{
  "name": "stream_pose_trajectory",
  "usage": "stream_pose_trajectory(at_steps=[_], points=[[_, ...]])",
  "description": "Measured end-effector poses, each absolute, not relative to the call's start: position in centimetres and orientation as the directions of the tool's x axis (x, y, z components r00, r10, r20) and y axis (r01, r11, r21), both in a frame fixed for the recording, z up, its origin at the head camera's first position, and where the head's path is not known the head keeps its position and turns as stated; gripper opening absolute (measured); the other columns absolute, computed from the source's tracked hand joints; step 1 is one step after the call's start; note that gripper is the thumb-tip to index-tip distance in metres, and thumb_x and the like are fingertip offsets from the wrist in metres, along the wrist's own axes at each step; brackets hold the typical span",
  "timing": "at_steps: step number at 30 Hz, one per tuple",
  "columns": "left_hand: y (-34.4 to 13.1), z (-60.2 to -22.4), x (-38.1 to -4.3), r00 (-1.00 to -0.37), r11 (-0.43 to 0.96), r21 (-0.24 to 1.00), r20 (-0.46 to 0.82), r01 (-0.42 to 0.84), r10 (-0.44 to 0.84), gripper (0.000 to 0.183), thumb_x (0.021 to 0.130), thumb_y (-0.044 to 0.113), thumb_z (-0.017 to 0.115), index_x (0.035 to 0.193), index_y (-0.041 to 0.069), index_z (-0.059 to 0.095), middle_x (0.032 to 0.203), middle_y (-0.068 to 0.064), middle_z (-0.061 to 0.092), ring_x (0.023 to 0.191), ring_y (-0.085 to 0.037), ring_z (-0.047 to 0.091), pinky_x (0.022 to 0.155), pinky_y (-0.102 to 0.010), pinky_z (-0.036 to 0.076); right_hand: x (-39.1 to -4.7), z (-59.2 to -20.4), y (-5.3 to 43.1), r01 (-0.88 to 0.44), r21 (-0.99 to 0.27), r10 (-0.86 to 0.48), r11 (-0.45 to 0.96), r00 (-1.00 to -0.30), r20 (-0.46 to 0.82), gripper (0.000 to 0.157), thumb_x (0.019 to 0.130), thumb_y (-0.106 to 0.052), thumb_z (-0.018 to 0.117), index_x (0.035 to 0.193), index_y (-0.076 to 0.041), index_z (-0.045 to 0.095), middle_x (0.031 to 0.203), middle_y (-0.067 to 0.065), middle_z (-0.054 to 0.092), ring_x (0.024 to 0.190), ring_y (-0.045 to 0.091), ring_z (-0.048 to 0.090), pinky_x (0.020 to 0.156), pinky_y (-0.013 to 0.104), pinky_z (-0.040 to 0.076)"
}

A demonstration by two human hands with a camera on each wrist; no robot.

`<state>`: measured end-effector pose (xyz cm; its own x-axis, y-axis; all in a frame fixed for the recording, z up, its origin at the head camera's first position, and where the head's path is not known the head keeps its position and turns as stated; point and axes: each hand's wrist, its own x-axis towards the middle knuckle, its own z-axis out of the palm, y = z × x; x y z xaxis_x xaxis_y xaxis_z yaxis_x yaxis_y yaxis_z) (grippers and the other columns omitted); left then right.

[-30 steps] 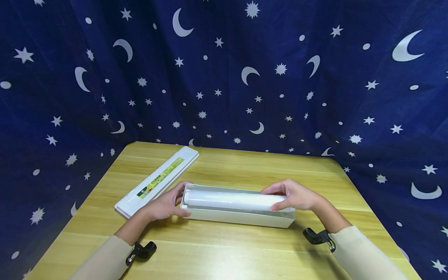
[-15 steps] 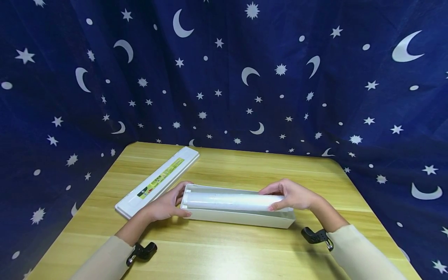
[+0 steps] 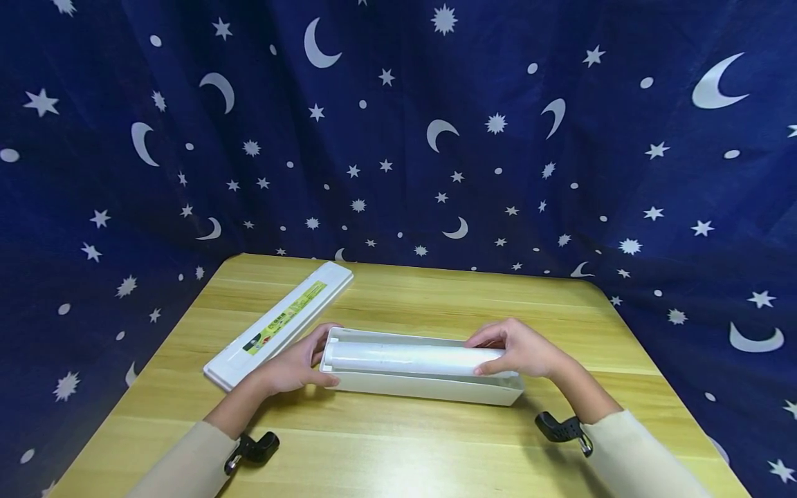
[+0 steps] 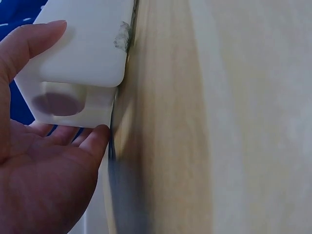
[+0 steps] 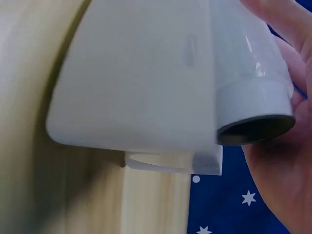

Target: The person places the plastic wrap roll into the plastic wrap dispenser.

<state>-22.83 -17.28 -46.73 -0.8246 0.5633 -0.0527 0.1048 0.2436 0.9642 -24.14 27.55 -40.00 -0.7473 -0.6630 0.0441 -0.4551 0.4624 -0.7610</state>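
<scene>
A long white open box (image 3: 423, 389) lies across the middle of the table. Inside it rests a roll of cling film (image 3: 398, 357), its right end raised above the rim. My right hand (image 3: 526, 350) grips the roll near that end, thumb in front and fingers behind. Seen from the right wrist, the roll's dark hollow core (image 5: 258, 129) shows past the box wall. My left hand (image 3: 291, 366) holds the left end of the box, thumb on the front wall. From the left wrist, its fingers (image 4: 92, 141) touch the far side of the box end.
A white lid (image 3: 236, 361) with a yellow-green label lies slanted on the wooden table (image 3: 386, 443), left of and behind the box. A dark blue curtain (image 3: 398, 138) with moons and stars hangs around the table's back and sides.
My right hand and the roll's right end have shifted only slightly. The left hand, box and lid have stayed in place.
</scene>
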Motion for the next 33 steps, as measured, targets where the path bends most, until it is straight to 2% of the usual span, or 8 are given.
stream_pose_trajectory(at_steps=[5,12,18,30,33], points=[[-17.3,-46.6,-22.7,-0.828,0.242,0.965,-0.055,0.099,0.558,0.093,0.08,0.012,0.086,0.153,0.018,0.03,0.154,-0.013,0.046,0.146,-0.034,0.041,0.105,-0.021,0.047,-23.5,-40.5,27.5,-0.435,-0.733,-0.591,0.523,-0.805,0.056,0.039,0.078,-0.027,0.09,0.112,-0.011,0.078,0.11,0.007,0.078,0.092,0.013,0.072,0.078,0.023,0.059],[-17.4,-46.5,-22.7,-0.827,0.232,0.968,-0.051,0.097,0.56,0.093,0.079,0.011,0.086,0.153,0.017,0.03,0.153,-0.014,0.046,0.146,-0.035,0.041,0.104,-0.022,0.049,-23.1,-41.5,27.5,-0.475,-0.715,-0.576,0.513,-0.808,0.123,0.036,0.078,-0.028,0.09,0.109,-0.011,0.08,0.111,0.008,0.077,0.094,0.007,0.07,0.079,0.023,0.06],[-17.3,-46.5,-22.7,-0.831,0.238,0.967,-0.055,0.094,0.554,0.094,0.079,0.01,0.087,0.153,0.017,0.029,0.153,-0.014,0.046,0.146,-0.035,0.041,0.105,-0.023,0.049,-22.8,-41.9,27.6,-0.452,-0.704,-0.535,0.548,-0.836,0.12,0.038,0.078,-0.032,0.09,0.109,-0.012,0.08,0.112,0.008,0.078,0.099,0.007,0.071,0.082,0.022,0.06],[-17.2,-46.4,-22.8,-0.829,0.258,0.961,-0.067,0.095,0.555,0.094,0.079,0.011,0.087,0.153,0.019,0.03,0.155,-0.012,0.045,0.149,-0.033,0.038,0.115,-0.035,0.044,-22.2,-42.6,27.6,-0.405,-0.694,-0.475,0.596,-0.874,0.101,0.038,0.077,-0.035,0.09,0.108,-0.014,0.081,0.115,0.008,0.078,0.108,0.026,0.074,0.081,0.02,0.06],[-17.2,-46.4,-22.8,-0.829,0.263,0.96,-0.066,0.1,0.555,0.094,0.079,0.013,0.087,0.153,0.019,0.03,0.155,-0.012,0.045,0.149,-0.033,0.039,0.114,-0.033,0.044,-22.2,-42.6,27.5,-0.401,-0.689,-0.473,0.604,-0.876,0.095,0.038,0.077,-0.035,0.09,0.107,-0.015,0.081,0.115,0.008,0.078,0.108,0.025,0.074,0.08,0.02,0.06]])
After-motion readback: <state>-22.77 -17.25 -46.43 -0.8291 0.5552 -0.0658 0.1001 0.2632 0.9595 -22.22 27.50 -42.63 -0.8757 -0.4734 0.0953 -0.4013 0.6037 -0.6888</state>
